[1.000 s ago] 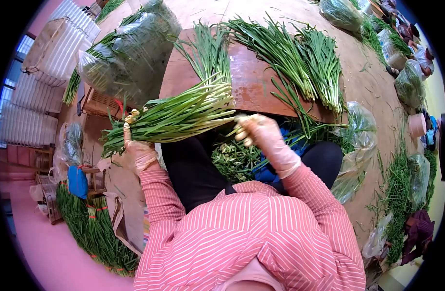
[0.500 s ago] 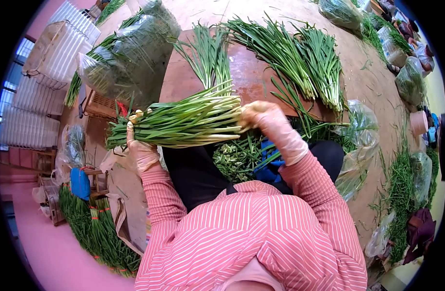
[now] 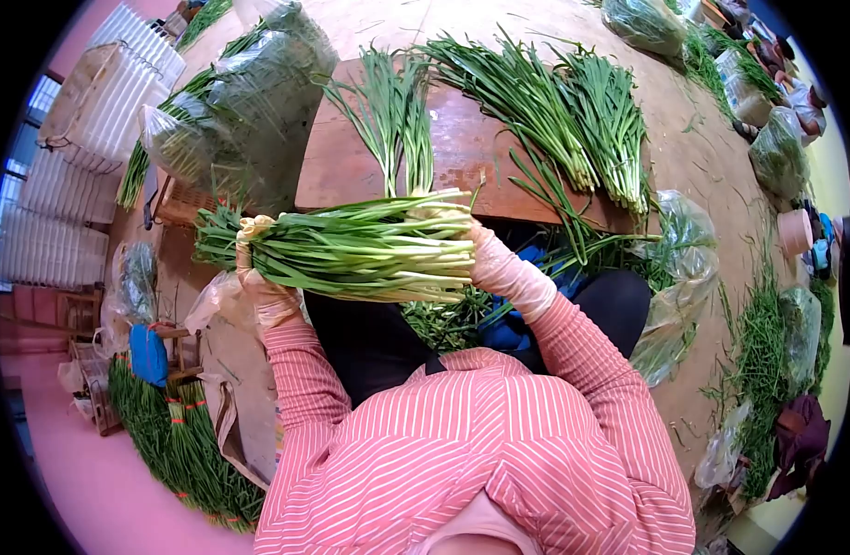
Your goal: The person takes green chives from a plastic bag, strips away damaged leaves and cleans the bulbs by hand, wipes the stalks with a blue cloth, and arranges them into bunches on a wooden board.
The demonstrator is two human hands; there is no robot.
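A thick bunch of garlic chives (image 3: 360,245) lies sideways in front of me, its pale stem ends to the right and its green leaves to the left. My left hand (image 3: 258,268), in a thin glove, is wrapped round the leafy part. Gloved too, my right hand (image 3: 471,245) grips the stem end from behind, and the stems partly hide its fingers. Just beyond the bunch stands a low wooden table (image 3: 462,139). On it rest a smaller bunch of chives (image 3: 388,120) and two larger piles of chives (image 3: 545,120) (image 3: 619,139).
Chive trimmings (image 3: 443,319) lie below the held bunch. A large plastic bag of chives (image 3: 258,111) stands at the left, near stacked white crates (image 3: 119,83). Tied bundles (image 3: 184,425) sit lower left. Clear plastic (image 3: 679,287) and loose greens (image 3: 758,370) are on the right.
My right hand has moved left and down, from beside the stem tips to behind the stem end. The bunch has shifted slightly down and its stem ends look more spread.
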